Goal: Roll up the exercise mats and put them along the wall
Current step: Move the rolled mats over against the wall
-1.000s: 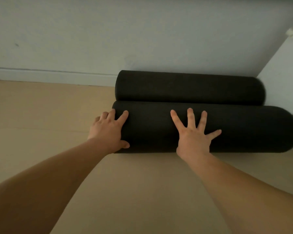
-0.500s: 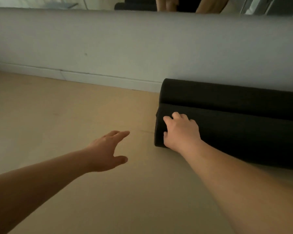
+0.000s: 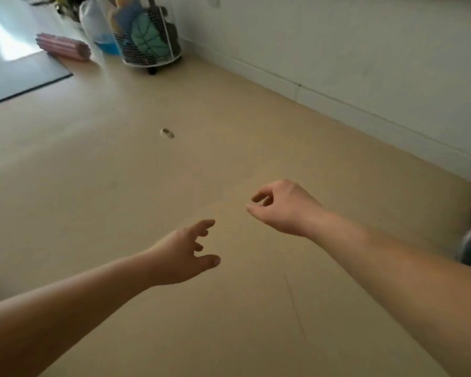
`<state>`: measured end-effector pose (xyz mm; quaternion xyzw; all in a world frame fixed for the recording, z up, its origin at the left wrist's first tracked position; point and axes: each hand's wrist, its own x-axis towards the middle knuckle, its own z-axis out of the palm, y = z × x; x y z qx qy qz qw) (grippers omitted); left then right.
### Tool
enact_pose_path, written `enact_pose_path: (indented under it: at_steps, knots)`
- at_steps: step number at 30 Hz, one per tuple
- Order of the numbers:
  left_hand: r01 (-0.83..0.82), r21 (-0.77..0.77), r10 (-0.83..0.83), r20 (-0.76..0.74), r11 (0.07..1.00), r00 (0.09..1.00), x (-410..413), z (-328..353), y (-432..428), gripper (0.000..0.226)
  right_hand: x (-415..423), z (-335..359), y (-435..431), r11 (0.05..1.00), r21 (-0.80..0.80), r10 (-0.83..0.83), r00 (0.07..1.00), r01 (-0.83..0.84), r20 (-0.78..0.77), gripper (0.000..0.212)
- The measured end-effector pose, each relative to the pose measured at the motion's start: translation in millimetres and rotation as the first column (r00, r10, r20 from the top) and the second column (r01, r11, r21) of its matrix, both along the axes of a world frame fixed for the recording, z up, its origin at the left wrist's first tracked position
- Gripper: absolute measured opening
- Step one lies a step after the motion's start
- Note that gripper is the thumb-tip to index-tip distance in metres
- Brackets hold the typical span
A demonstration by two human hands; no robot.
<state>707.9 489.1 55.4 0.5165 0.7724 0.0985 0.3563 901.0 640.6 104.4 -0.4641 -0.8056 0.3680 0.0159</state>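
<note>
The floor under me is a smooth tan surface running to a white baseboard along the wall on my right. Lying on it, at far left, I see a flat grey mat with a dark edge. Beyond it a pink rolled mat rests on its side. Just beside that stands a white wire basket on castors, stuffed with soft items, with a clear bag touching its left side. A small pale object, too blurred to identify, sits alone mid-floor. A thin dark line marks the surface near me.
</note>
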Motion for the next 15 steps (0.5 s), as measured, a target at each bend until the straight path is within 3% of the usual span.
enact_pose_path:
  at_steps: [3, 6, 11, 15]
  knots:
    - [-0.127, 0.054, 0.123, 0.068, 0.99, 0.99, -48.9, -17.1, -18.2, 0.084, -53.2, -10.7, -21.2, 0.997, -0.051, -0.056, 0.997, 0.053, -0.06, 0.026]
    - [-0.228, 0.084, 0.214, 0.149, 0.97, 0.965, -92.3, -33.4, -34.7, 0.081, -109.4, -25.6, -45.2, 0.994, -0.097, -0.061, 0.998, 0.059, -0.026, 0.018]
    - [-0.348, 0.082, 0.319, 0.249, 0.934, 0.915, -150.6, -49.4, -64.4, 0.079, -212.6, -43.4, -84.1, 0.984, -0.146, 0.117, 0.986, -0.1, 0.116, 0.024]
    - [-0.455, 0.088, 0.416, 0.283, 0.886, 0.864, -186.6, -56.0, -79.8, 0.077, -267.9, -62.8, -111.1, 0.97, -0.174, 0.186, 0.978, -0.167, 0.097, 0.023]
